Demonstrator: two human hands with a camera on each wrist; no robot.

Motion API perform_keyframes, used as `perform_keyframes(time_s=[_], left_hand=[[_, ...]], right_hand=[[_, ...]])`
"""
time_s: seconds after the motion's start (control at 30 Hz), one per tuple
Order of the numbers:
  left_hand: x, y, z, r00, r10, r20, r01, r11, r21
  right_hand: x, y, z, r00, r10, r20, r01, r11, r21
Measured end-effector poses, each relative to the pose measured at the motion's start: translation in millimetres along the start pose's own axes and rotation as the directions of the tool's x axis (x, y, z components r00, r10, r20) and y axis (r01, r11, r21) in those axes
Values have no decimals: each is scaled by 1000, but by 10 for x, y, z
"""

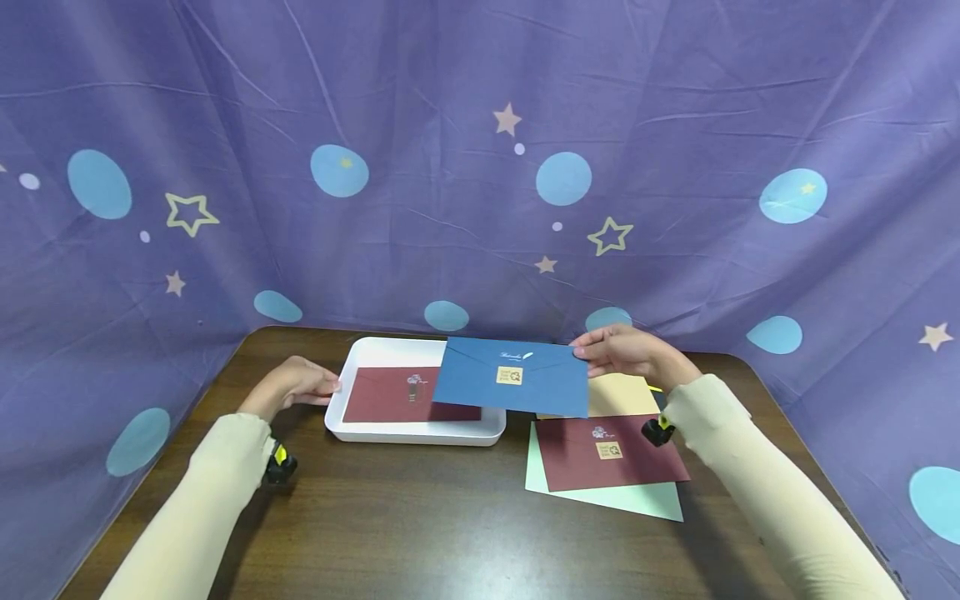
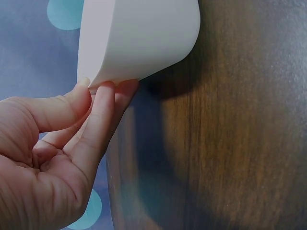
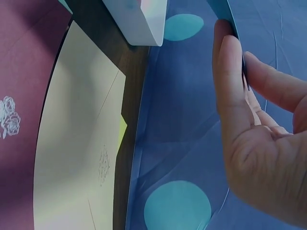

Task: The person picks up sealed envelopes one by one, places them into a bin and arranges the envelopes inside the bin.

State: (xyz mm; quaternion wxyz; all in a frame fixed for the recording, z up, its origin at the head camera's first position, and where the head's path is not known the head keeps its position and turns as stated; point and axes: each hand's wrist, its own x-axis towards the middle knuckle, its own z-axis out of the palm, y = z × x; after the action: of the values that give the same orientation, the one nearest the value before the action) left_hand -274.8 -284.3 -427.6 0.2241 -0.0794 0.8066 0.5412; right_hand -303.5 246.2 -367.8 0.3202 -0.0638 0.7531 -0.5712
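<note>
My right hand pinches the right edge of a blue envelope between thumb and fingers. The envelope is raised, its left part over a white tray; a square tan sticker and white print show on it. Inside the tray lies a dark red envelope, its right part hidden under the blue one. At the tray's left end my left hand grips the rim, thumb on top and fingers against the outer wall, as the left wrist view shows.
Right of the tray lie overlapping envelopes: a dark red one over a pale green one, and a cream one behind. A bit of yellow sticks out past the cream one. A purple curtain hangs behind the wooden table.
</note>
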Motion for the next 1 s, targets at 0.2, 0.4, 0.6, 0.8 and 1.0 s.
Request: perform_keyframes(time_s=[0.2,0.4,0.6,0.8,1.0], left_hand=[[9,-10,-3,1000,5,4,-5,1000,3],[18,-15,-6,1000,7,5,-7,1000,8],[23,-18,-13,1000,0,7,0,1000,13],[25,-19,-14,1000,-6,5,6,1000,6],[15,-11,-13,1000,-10,-2,10,1000,13]], right_hand=[[49,-59,79,1000,1,2,-1,1000,-19],[117,-93,159,1000,14,-2,-14,1000,-23],[186,-136,261,1000,16,-7,-17,998,-60],[261,-191,368,1000,19,-10,-20,996,-92],[302,-230,485,999,23,-24,-25,995,-92]])
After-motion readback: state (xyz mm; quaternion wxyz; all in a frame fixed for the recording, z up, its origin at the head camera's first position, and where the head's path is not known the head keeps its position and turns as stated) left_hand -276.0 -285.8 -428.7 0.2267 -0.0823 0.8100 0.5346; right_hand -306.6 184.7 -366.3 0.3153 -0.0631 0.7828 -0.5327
